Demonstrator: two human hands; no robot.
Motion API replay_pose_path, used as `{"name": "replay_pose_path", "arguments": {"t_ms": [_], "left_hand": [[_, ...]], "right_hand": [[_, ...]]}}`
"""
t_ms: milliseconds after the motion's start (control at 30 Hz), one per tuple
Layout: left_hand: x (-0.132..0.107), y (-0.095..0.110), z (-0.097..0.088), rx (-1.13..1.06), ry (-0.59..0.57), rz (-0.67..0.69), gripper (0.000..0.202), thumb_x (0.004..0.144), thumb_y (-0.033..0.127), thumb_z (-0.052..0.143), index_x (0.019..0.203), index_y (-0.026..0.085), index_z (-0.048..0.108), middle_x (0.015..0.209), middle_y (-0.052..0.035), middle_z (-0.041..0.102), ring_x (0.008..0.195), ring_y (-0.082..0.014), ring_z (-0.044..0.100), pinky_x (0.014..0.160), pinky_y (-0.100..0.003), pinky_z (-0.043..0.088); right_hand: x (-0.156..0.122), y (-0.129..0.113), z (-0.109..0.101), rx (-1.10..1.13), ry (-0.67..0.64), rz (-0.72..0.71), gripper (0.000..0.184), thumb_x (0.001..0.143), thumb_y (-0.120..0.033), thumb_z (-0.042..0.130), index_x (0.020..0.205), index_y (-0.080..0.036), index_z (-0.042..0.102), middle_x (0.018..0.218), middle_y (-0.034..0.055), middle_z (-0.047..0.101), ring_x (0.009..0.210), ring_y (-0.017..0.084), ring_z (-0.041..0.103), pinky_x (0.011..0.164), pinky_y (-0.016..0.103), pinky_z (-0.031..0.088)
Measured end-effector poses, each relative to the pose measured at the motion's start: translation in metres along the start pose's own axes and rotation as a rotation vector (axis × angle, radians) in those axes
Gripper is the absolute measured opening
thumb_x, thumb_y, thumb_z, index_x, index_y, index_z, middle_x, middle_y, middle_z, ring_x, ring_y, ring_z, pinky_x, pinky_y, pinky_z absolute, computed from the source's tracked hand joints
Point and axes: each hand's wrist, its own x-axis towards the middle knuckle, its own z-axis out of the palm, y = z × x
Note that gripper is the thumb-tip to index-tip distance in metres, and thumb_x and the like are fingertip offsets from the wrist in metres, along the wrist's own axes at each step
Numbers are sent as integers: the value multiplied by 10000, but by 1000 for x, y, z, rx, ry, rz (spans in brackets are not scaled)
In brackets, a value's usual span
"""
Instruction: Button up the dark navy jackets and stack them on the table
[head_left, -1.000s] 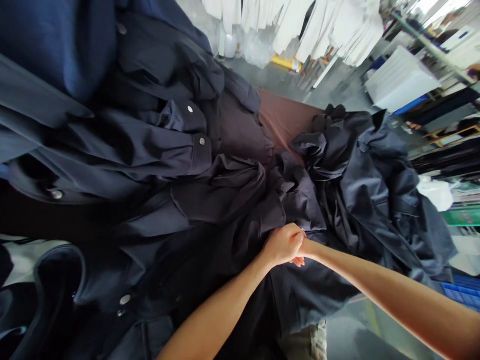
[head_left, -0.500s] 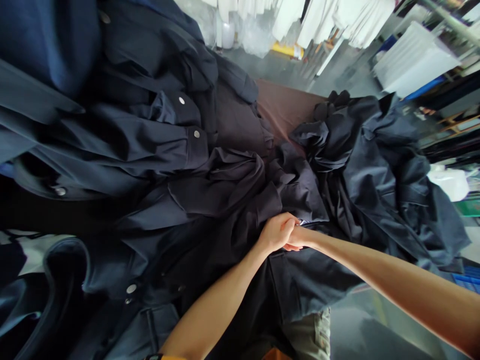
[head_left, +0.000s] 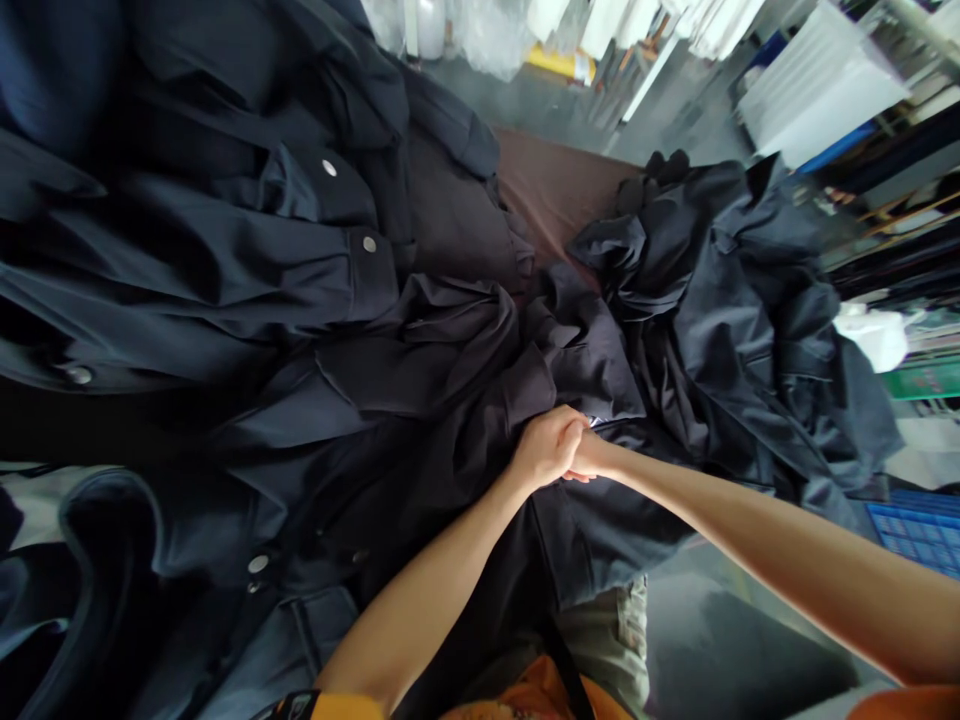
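My left hand (head_left: pixel 549 446) is closed, its curled fingers pressed against my right hand (head_left: pixel 588 456) above a dark navy jacket (head_left: pixel 442 450). The right hand is closed too, largely covered by the left. What the fingers grip is hidden between them. A small shiny bit shows just beyond the hands, too small to name. Dark cloth lies directly under and around both hands. On the jacket's near part, a round metal snap button (head_left: pixel 258 564) is visible.
More dark jackets with metal snaps (head_left: pixel 330 169) are heaped at the left. Another dark garment (head_left: pixel 727 280) lies at the right. Between them shows a brown cloth surface (head_left: pixel 547 180). White garments hang beyond, near a white ribbed box (head_left: pixel 817 90). A blue basket (head_left: pixel 915 530) stands at the right.
The whole view has shifted slightly, so the garments and hands appear higher and further left. The hands stay clasped together at the same place on the cloth.
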Motion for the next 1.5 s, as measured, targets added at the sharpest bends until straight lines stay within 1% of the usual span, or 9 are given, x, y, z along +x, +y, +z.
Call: {"name": "replay_pose_path", "arguments": {"t_ms": [133,300,567,700,867,1000,1100,1267,1500], "left_hand": [[10,1,-5,-116,-13,-116,312,940,254,382,922,187,687,988,-47,740,965,-200,676,919,-298,500],[13,-2,-6,-184,30,-108,306,937,273,400,878,168,681,939,-62,733,933,-210,672,901,-312,505],[17,-8,-6,-223,45,-90,274,904,268,463,811,162,698,885,-58,741,900,-201,676,877,-308,515],[17,-13,-6,-211,138,-8,288,918,308,487,822,162,717,882,-58,741,903,-200,677,886,-319,530],[14,-8,0,2,163,-67,256,933,295,480,885,168,697,928,-61,730,924,-204,682,902,-342,546],[11,4,9,692,8,48,251,909,159,483,1071,194,672,1084,-84,690,1037,-246,634,939,-398,518],[19,15,7,1199,-120,155,444,870,124,549,1310,180,582,1300,-144,591,1233,-325,517,1023,-459,452],[45,31,8,1514,-119,29,710,841,387,702,1435,101,440,1355,-221,520,1211,-397,498,982,-523,450],[52,30,51,1585,-220,10,358,863,245,630,1194,118,581,1148,-172,620,1104,-344,576,922,-480,451]], "right_hand": [[1,-4,-10,45,-181,33,483,969,-141,468,488,-179,480,379,-52,405,359,82,392,406,217,320],[0,-12,-22,142,-265,49,446,924,-117,398,498,-180,512,378,-12,472,355,112,452,414,230,351],[7,-15,-16,169,-233,105,518,954,-509,526,579,-176,658,449,51,604,468,188,627,526,279,497],[-6,-13,-7,192,-72,68,647,958,-607,449,518,-165,624,473,73,628,435,171,619,523,260,484],[-44,2,11,329,238,-136,532,1018,-477,397,675,-167,659,582,20,680,537,126,660,640,215,466],[-75,44,38,34,705,-390,378,1035,-340,401,860,-182,697,901,76,743,892,193,686,838,284,478],[-83,79,60,-154,888,-517,326,1029,-252,390,1113,-166,693,1227,117,691,1195,245,594,1089,400,395],[-79,98,81,-232,976,-457,400,1004,-238,444,1374,-152,571,1501,132,512,1437,292,390,1230,524,229],[-76,96,85,-174,1088,-246,429,995,-241,446,1375,-92,576,1490,149,526,1407,296,431,1218,487,284]]}}
